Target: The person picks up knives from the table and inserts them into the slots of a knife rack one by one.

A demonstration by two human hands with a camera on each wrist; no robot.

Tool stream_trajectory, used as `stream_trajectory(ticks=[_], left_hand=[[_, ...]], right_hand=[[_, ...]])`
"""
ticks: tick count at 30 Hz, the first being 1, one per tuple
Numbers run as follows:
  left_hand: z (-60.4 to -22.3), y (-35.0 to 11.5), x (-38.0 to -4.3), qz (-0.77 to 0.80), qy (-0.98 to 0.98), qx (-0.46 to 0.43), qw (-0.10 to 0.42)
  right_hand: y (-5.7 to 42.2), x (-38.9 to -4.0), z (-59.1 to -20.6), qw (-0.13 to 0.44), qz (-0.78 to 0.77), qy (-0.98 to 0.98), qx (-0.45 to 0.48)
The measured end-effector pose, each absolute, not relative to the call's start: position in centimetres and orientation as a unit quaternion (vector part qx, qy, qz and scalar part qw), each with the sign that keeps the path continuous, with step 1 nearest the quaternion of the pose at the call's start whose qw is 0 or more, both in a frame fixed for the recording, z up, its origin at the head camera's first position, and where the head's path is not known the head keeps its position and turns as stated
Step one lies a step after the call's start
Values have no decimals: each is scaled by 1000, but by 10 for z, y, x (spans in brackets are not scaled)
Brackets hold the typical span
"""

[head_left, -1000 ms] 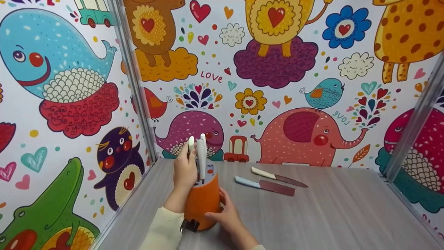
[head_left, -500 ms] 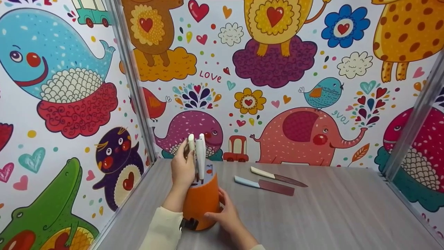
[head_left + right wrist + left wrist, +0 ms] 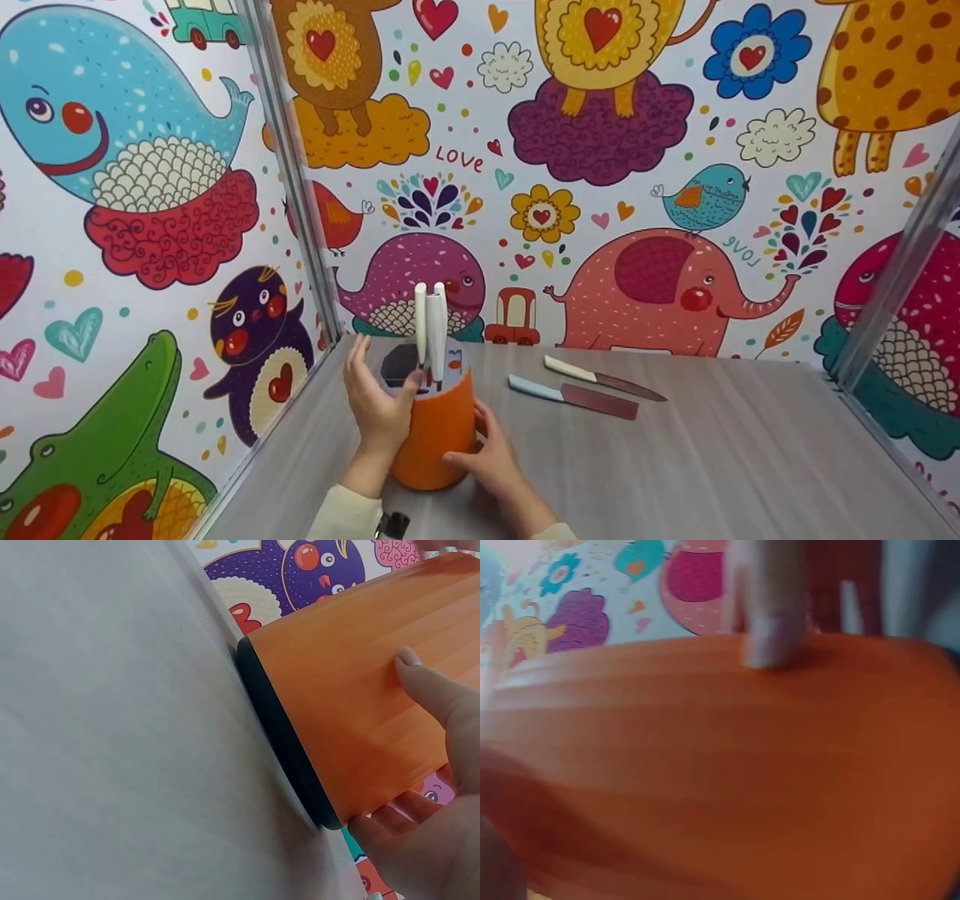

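Knife block (image 3: 431, 442), orange, upright at the near centre-left of the grey tabletop (image 3: 720, 465); black base (image 3: 289, 742) on the surface in the right wrist view. Right hand (image 3: 495, 457) holds its right side, thumb on the near face, fingers round the far side. Left hand (image 3: 381, 409) at the block's upper left, fingers straight and spread, grip wide; cannot tell if the thumb touches the cream handle (image 3: 421, 322) just beside it. White handle (image 3: 436, 345) stands right of the cream one, another pale tip behind. Right of the block, lying flat: cream-handled pointed knife (image 3: 604, 377), farther; blue-handled cleaver (image 3: 574, 396), nearer, both brown-bladed. Cartoon-animal panels around.
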State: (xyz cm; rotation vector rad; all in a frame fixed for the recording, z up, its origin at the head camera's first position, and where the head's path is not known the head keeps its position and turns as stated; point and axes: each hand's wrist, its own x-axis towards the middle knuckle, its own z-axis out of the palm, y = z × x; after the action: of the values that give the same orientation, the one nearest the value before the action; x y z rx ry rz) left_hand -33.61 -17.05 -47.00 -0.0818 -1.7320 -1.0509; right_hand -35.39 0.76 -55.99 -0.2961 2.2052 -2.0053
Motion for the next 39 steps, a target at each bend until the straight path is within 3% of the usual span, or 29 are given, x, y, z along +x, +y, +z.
stream_trajectory(ticks=[6, 10, 20, 31, 39], left_hand=[[-513, -190, -338, -558, -730, -63, 390], [-532, -199, -343, -587, -728, -105, 338], [-536, -196, -346, -604, -726, -99, 314], [-531, -203, -348, -572, -764, -58, 291], [-529, -206, -347, -572, -772, -38, 274]], right_hand=[[8, -355, -560, 59, -668, 733, -115], [9, -356, -561, 62, -664, 736, -117], [11, -361, -565, 56, -662, 739, -109], [53, -387, -573, 120, -688, 681, -220], [54, -405, -579, 82, -652, 721, -218]])
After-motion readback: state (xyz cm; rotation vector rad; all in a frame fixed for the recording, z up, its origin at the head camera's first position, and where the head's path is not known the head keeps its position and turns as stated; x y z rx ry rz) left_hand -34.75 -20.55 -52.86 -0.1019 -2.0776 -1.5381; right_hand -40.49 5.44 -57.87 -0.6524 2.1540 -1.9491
